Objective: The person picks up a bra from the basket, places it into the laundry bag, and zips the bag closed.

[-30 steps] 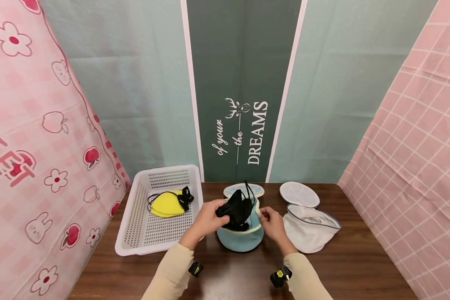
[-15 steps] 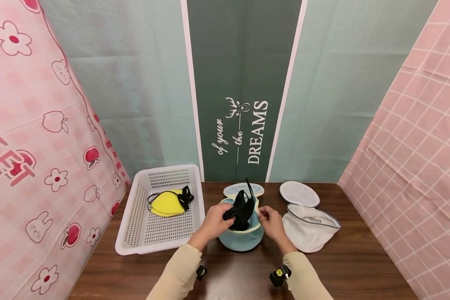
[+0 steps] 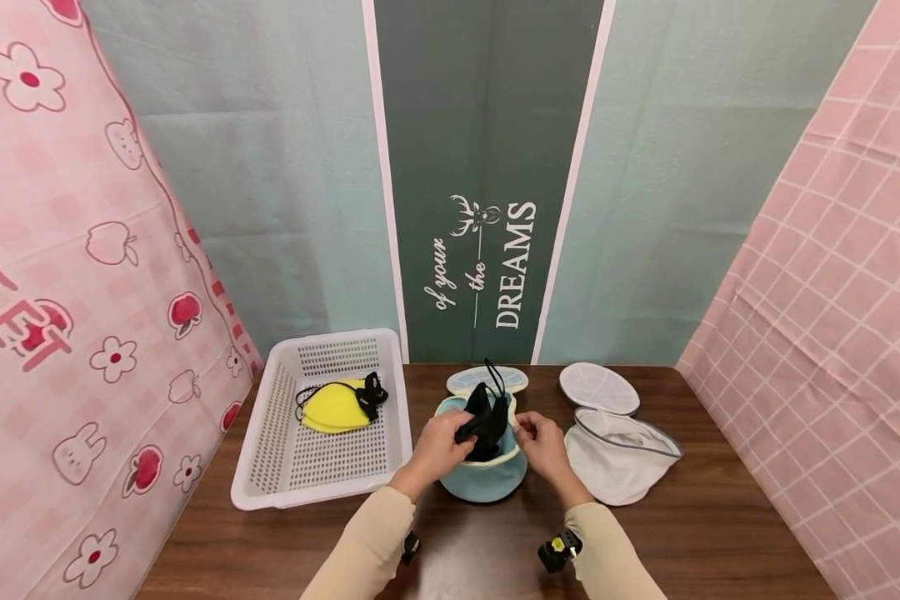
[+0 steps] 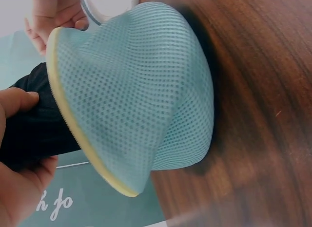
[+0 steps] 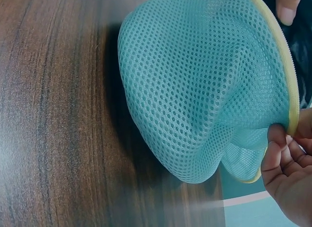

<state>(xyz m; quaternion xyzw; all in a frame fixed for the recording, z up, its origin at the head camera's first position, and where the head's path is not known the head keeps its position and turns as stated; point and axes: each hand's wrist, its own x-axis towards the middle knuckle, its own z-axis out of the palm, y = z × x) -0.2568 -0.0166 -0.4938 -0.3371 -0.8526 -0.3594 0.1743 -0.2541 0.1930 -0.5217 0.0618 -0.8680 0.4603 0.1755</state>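
A light-blue mesh laundry bag (image 3: pixel 483 483) with a yellow zip edge stands on the table, its round lid (image 3: pixel 487 380) folded open behind it. My left hand (image 3: pixel 439 446) grips a black cloth garment (image 3: pixel 487 423) with thin straps, partly inside the bag's mouth. In the left wrist view the thumb (image 4: pixel 19 99) lies on the black cloth beside the zip edge. The right hand (image 3: pixel 544 448) pinches the bag's rim on the right side, as the right wrist view shows up close. The garment's lower part is hidden in the bag.
A white plastic basket (image 3: pixel 258 483) at the left holds a yellow cloth piece (image 3: pixel 333 408) with black straps. To the right lies a white mesh bag (image 3: pixel 618 471), its lid (image 3: pixel 598 388) open. Patterned cloths hang behind and on both sides of the wooden table (image 3: pixel 705 533).
My left hand has moved right with the black garment, closer over the bag's mouth. The right hand keeps its place on the rim.
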